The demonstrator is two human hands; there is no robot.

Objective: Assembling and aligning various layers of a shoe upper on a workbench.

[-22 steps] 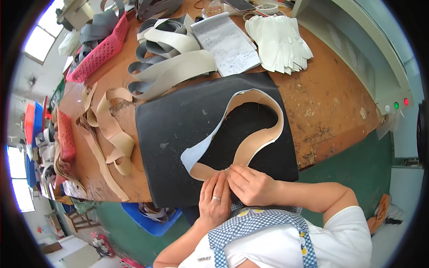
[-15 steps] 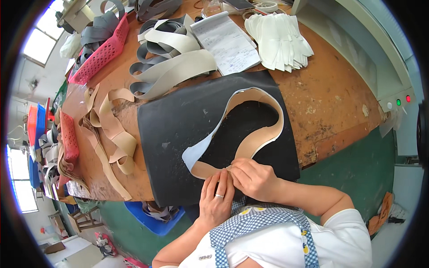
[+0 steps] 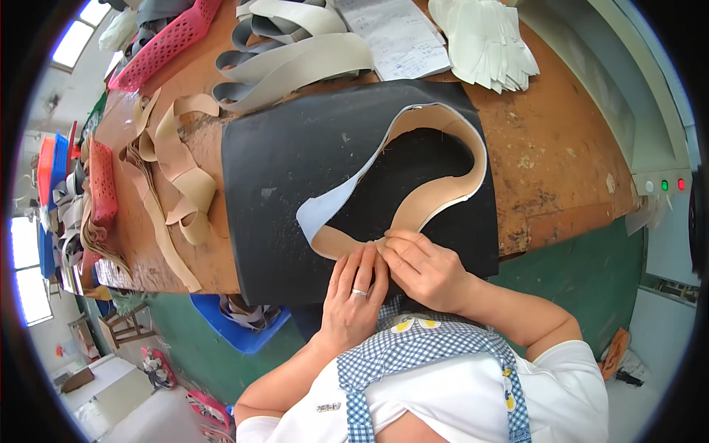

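Note:
A long tan strip with a pale blue-white outer side stands on edge in a closed, twisted loop on a black mat. Its near part comes to the mat's front edge, where both hands meet. My left hand, with a ring on one finger, has its fingers closed together against the strip. Right beside it, my right hand pinches the same strip between thumb and fingers. The exact spot between the fingertips is mostly covered by them.
Loose tan strips lie left of the mat; grey-beige strips are heaped behind it. A notepad and white cut pieces sit at the back. A pink basket stands far left, a blue tub below the table.
The whole view has shifted, so the table things sit higher in the picture. Both hands stay at the same place on the strip, and the loop keeps nearly the same shape.

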